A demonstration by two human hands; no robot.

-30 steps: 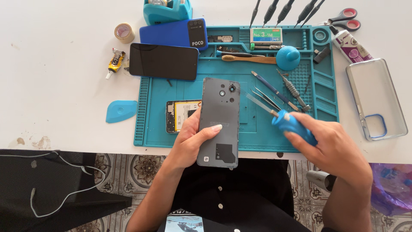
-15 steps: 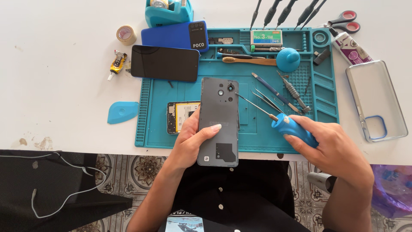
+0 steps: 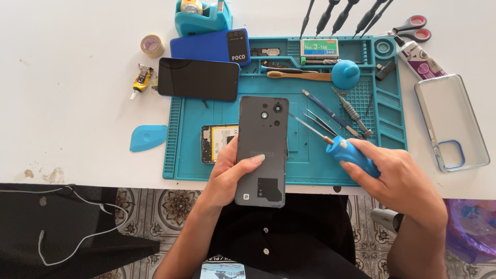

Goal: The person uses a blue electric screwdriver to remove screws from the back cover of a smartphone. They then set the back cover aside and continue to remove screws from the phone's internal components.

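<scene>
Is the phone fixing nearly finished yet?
Not nearly, it seems. Done: tools are laid out on the teal mat. In hand: the left hand holds the grey phone, back cover on; the right hand holds a blue screwdriver beside it. Left: the opened part lies waiting.

The phone the left hand is gripping is showing a matt grey back, smooth, probably plastic. The screwdriver in the right hand is wearing a glossy blue plastic handle with a thin bare metal shaft. The mat beneath is looking like soft, matt teal rubber, ribbed at its edges. The tweezers are glinting as polished metal. The case is lying clear and glossy on the smooth white table.
</scene>
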